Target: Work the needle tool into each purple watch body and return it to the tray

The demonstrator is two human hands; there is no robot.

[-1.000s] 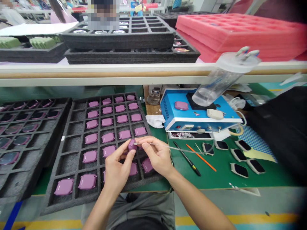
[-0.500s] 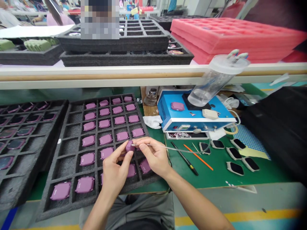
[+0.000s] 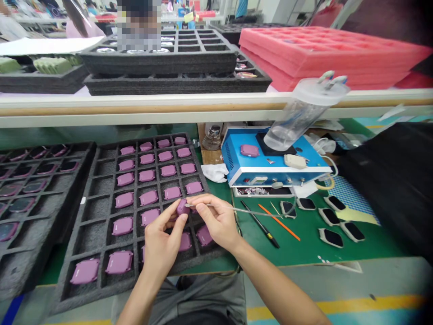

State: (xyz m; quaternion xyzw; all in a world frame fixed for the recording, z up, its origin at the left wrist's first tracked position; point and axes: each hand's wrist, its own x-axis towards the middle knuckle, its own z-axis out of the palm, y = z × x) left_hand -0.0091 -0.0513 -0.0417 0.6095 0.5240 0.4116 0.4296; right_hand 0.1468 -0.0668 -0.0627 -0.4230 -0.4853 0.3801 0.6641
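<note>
Between thumb and fingers, my left hand (image 3: pixel 164 237) grips a small purple case (image 3: pixel 183 207), tilted on edge above the foam tray (image 3: pixel 88 215). My right hand (image 3: pixel 216 221) pinches a thin metal-tipped tool (image 3: pixel 193 206) whose tip meets the case. From the tool a clear tube (image 3: pixel 248 211) runs right toward the blue machine (image 3: pixel 279 173). Rows of purple cases (image 3: pixel 121 262) lie in the tray's compartments under and left of my hands. My hands and forearms partly hide the tray's lower right part.
Right of my hands lie a black pen (image 3: pixel 260 225), an orange stick (image 3: pixel 279 222) and several pale watch cases (image 3: pixel 330 238). Another dark tray (image 3: pixel 30 230) stands at left. A shelf edge (image 3: pixel 169 108) crosses behind, bearing black trays and red foam (image 3: pixel 331 58).
The view has shifted very slightly. Both hands keep the same hold on the purple case and the tool.
</note>
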